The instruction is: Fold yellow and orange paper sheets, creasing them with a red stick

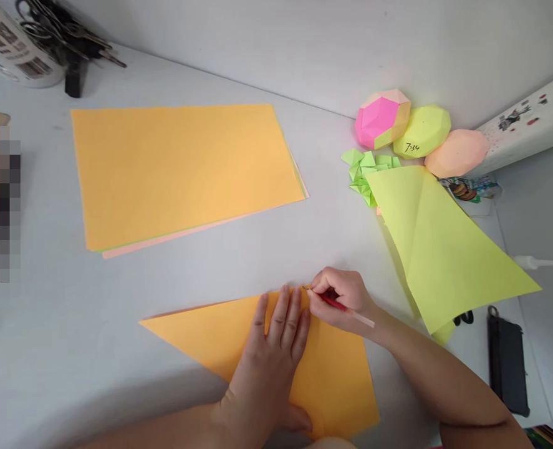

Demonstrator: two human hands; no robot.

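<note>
A sheet of orange paper (341, 368), folded over at a slant, lies on the table in front of me, with a pointed corner at its left. My left hand (276, 349) lies flat on it, fingers stretched toward the far edge and holding nothing. Just right of those fingertips, my right hand (344, 299) is closed round a slim red pencil (331, 302) with a pale rear end. The pencil's dark tip is at the paper's far edge; whether it touches cannot be made out. The fold's underside is mostly hidden.
Beyond lies a stack of coloured paper (187, 174), orange on top. To the right are a yellow-green sheet (444, 243), small folded green pieces (365, 168), several faceted paper shapes (383, 118) and a black case (509, 365). Keys (65, 37) and a white container (17, 47) stand back left.
</note>
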